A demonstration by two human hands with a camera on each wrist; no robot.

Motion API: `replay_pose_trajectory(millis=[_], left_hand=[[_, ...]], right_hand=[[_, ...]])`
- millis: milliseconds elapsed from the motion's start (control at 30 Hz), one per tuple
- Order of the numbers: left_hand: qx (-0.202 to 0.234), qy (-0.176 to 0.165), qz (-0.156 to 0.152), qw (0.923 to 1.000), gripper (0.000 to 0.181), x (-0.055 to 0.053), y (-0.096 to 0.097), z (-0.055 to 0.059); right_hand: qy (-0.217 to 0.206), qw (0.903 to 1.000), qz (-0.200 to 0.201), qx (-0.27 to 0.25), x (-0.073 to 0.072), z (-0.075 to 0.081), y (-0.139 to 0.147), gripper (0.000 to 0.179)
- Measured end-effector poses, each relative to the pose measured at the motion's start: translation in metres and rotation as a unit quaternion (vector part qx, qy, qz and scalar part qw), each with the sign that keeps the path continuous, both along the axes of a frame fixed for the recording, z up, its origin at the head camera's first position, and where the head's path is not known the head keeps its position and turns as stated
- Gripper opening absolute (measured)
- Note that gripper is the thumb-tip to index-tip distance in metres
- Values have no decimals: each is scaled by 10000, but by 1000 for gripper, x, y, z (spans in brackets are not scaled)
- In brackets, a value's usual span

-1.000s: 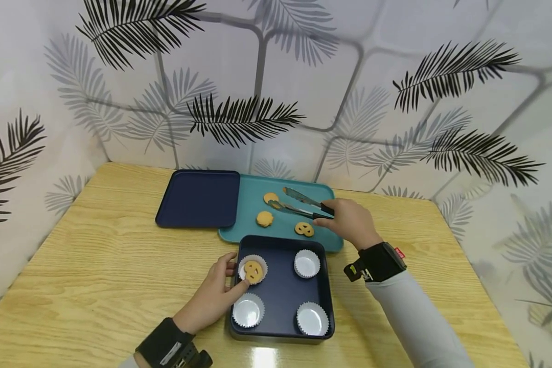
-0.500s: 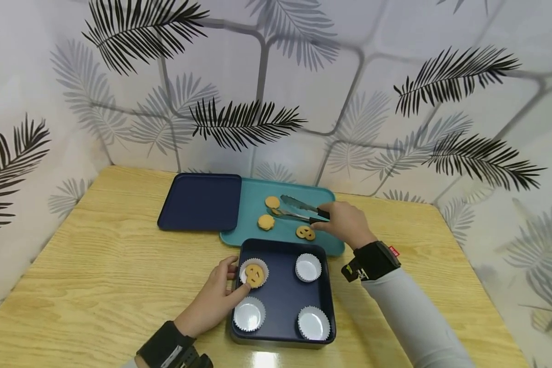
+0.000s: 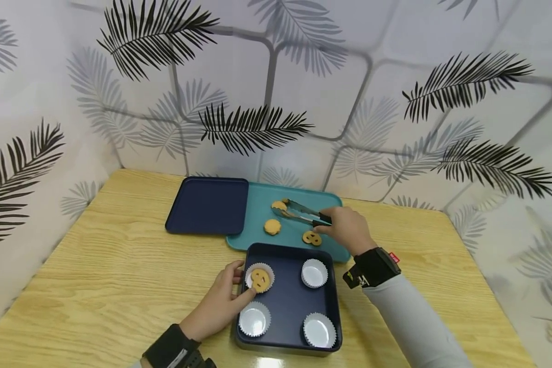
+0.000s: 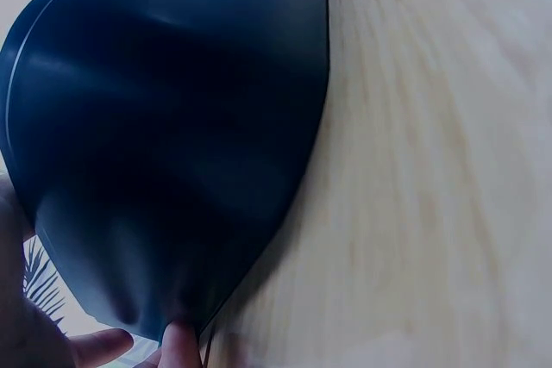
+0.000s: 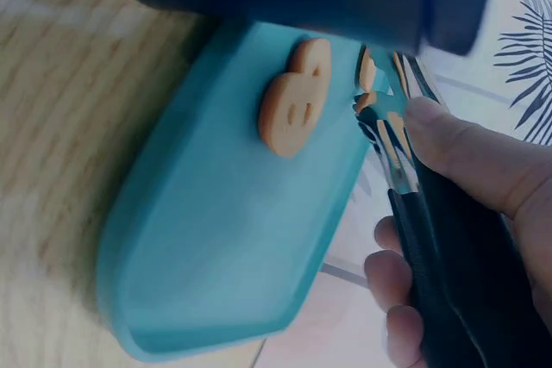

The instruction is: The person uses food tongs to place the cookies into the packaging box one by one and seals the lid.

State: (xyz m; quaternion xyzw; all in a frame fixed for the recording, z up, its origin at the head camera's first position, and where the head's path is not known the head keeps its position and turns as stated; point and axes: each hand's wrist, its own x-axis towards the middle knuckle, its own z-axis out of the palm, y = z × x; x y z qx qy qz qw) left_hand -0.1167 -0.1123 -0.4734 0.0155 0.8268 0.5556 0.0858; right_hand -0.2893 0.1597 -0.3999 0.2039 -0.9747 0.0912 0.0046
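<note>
My left hand (image 3: 221, 301) grips the left wall of a square navy baking tin (image 3: 287, 291), thumb over the rim; the left wrist view shows fingertips (image 4: 179, 346) on its outer side. In the tin, a pretzel-shaped cookie (image 3: 259, 280) sits in a white paper cup. My right hand (image 3: 347, 230) holds metal tongs by their black handles (image 5: 466, 239). Their tips lie on either side of a round cookie (image 3: 278, 205) on the teal tray (image 3: 257, 197); contact is too small to tell. Nearby lie a scalloped round cookie (image 3: 272, 226) and another pretzel-shaped cookie (image 3: 312, 237).
Paper cups without cookies stand at the tin's front left (image 3: 254, 318), a cup at back right (image 3: 315, 273) and a cup at front right (image 3: 319, 330). A flat navy tray (image 3: 207, 207) overlaps the teal tray's left end. A patterned wall covering (image 3: 239, 66) rises behind the table.
The tongs' tips have drawn closer together around the back round cookie. My left hand keeps its hold on the tin. The whole head view has shifted slightly.
</note>
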Motion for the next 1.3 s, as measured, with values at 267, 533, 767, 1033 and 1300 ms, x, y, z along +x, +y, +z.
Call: replay_pose_trajectory(millis=[267,533,767,1033,1300], left_hand=[[33,-8,-5,10000,69,1,1,0],[-40,33,-6,10000,69,1,0,0],[-31,3,-42,10000,69,0,0,0],[-67,7,-9,10000,68,0,-1,-2],[-21,42,-11,10000,69,-1,-1,-3]], right_hand=[[356,9993,48,108,3,-7,1,49],[399,9991,106,75,7,-7,4,48],[429,9989,24,211,17,-2,14,49],[400,9988,56,-289,39,16,33,51],[584,9966,86,-580,57,23,54,51]])
